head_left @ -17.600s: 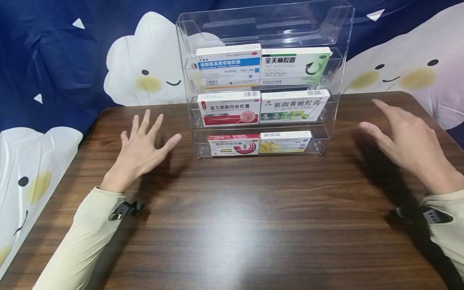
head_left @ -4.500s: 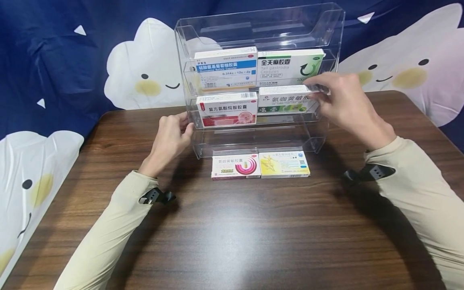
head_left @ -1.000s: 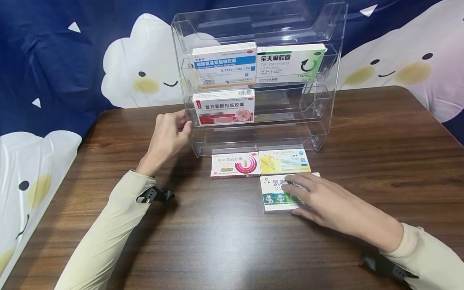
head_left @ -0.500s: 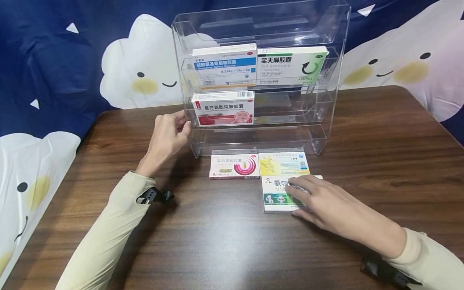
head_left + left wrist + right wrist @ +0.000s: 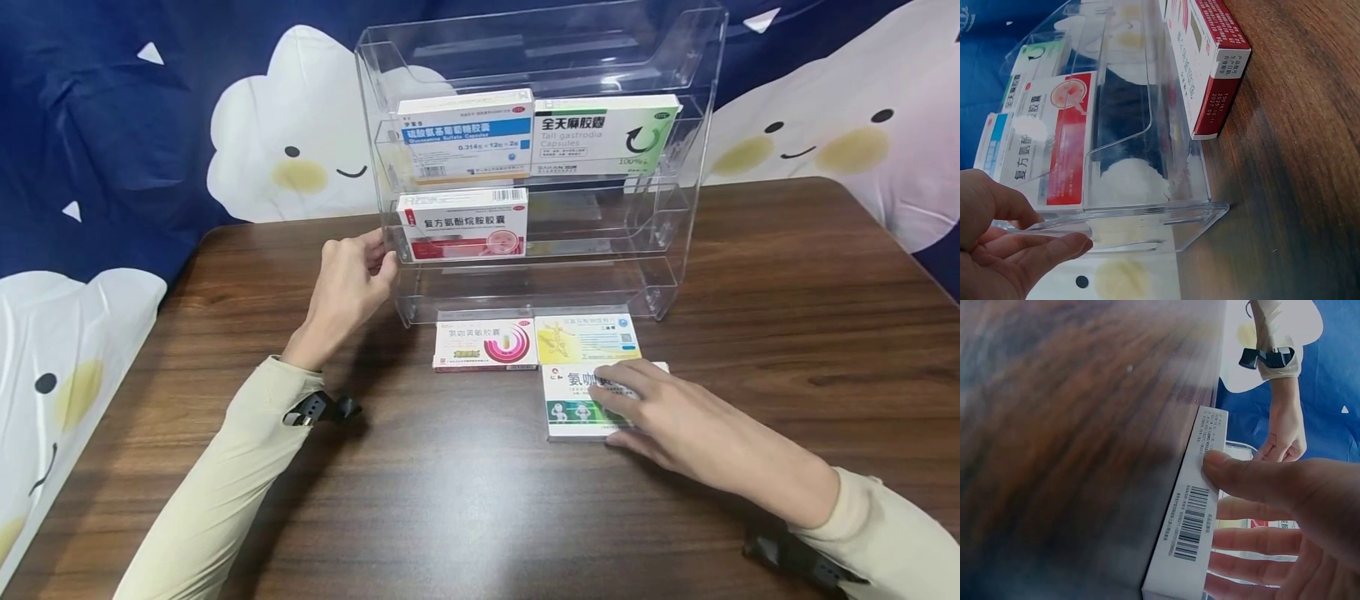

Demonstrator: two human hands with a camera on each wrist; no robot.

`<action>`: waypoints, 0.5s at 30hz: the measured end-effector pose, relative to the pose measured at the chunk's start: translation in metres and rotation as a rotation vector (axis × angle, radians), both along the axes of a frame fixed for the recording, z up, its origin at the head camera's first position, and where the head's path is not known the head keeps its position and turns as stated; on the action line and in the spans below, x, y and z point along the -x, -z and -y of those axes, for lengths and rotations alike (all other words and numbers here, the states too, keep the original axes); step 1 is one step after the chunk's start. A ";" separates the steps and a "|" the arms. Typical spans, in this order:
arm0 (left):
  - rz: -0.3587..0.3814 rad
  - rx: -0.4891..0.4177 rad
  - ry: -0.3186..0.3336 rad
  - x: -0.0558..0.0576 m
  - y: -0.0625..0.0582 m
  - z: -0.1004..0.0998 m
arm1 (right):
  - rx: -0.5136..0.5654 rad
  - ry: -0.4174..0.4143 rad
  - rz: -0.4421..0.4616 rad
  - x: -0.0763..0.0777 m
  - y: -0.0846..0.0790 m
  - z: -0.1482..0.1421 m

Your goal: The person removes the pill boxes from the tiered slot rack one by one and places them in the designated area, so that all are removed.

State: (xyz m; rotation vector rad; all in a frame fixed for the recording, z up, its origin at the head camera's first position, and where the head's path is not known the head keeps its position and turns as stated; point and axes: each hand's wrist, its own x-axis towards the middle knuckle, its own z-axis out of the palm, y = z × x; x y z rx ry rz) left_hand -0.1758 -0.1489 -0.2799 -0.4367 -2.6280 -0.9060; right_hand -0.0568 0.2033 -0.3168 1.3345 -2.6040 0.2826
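Note:
My left hand (image 5: 347,279) pinches the left side panel of a clear acrylic display rack (image 5: 600,287); the left wrist view shows thumb and fingers on either side of the panel edge. On the table, my right hand (image 5: 675,417) holds a white-and-green medicine box (image 5: 570,412) lying flat. In the right wrist view its thumb presses the barcoded side of that box (image 5: 1188,519), with the fingers across the top face, covering part of the print. Just behind lie a pink-and-white medicine box (image 5: 483,343) and a yellow-and-white medicine box (image 5: 587,337), side by side before the rack.
On an upper tier stand a blue-and-white medicine box (image 5: 465,142) and a green-and-white Tall Gastrodia box (image 5: 606,137). A red-and-white medicine box (image 5: 463,225) stands at the left of the tier below. Behind the wooden table (image 5: 412,500) hangs a blue cloud-patterned curtain (image 5: 135,125).
Pink and yellow boxes went from the bottom tier to the table. The right hand then brought the white-and-green box down from the tier above. Over the last second, both hands stay nearly still.

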 end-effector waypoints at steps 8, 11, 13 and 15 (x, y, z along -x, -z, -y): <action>-0.006 0.012 0.019 0.001 0.000 0.003 | 0.006 0.015 -0.016 -0.002 0.001 0.001; -0.011 0.019 0.045 0.003 -0.001 0.005 | 0.003 0.025 -0.018 -0.003 0.001 0.002; -0.006 0.019 0.058 0.004 -0.001 0.006 | 0.002 0.031 -0.017 -0.005 0.001 0.003; 0.002 0.016 0.066 0.004 -0.002 0.007 | -0.004 0.038 -0.015 -0.007 0.000 0.004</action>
